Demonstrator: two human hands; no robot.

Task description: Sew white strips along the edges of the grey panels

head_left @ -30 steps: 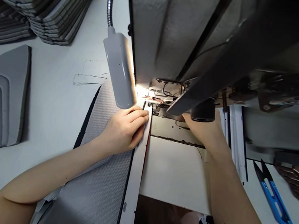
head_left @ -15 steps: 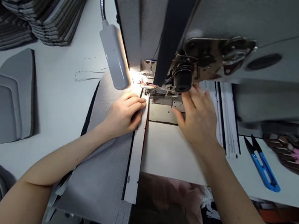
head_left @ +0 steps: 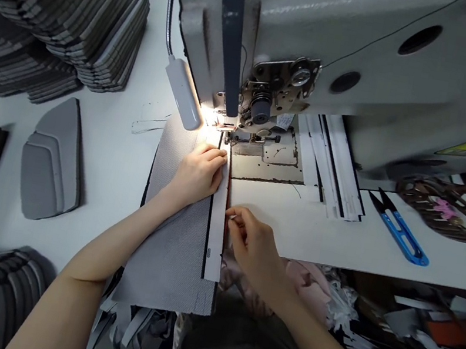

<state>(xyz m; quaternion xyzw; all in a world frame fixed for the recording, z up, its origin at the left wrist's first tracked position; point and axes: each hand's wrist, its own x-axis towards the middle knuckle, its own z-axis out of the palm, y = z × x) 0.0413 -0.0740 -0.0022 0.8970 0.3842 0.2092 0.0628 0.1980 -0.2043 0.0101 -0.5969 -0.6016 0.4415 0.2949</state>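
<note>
Grey woven fabric [head_left: 174, 260] lies under the sewing machine's presser foot [head_left: 227, 137]. Along its right edge runs a white strip [head_left: 217, 225] with a black border. My left hand [head_left: 200, 174] rests on the fabric just before the foot, fingers curled together on the strip's upper part. Lower down, my right hand [head_left: 254, 246] pinches at the strip's right edge, where a thin reddish line shows; its thumb and forefinger are close together. What lies beneath my left palm is hidden.
The sewing machine [head_left: 293, 29] fills the upper right, its lamp [head_left: 184, 93] lit beside the needle. Several white strips [head_left: 335, 174], blue thread snips [head_left: 402, 230] and a brown hair clip [head_left: 445, 210] lie right. Stacked grey pieces [head_left: 86, 7] and a grey panel [head_left: 54, 162] stand left.
My right hand has come down and left from beside the machine's tension knob to the strip's edge, fingers drawn into a pinch. My left hand stays by the foot. The view has shifted.
</note>
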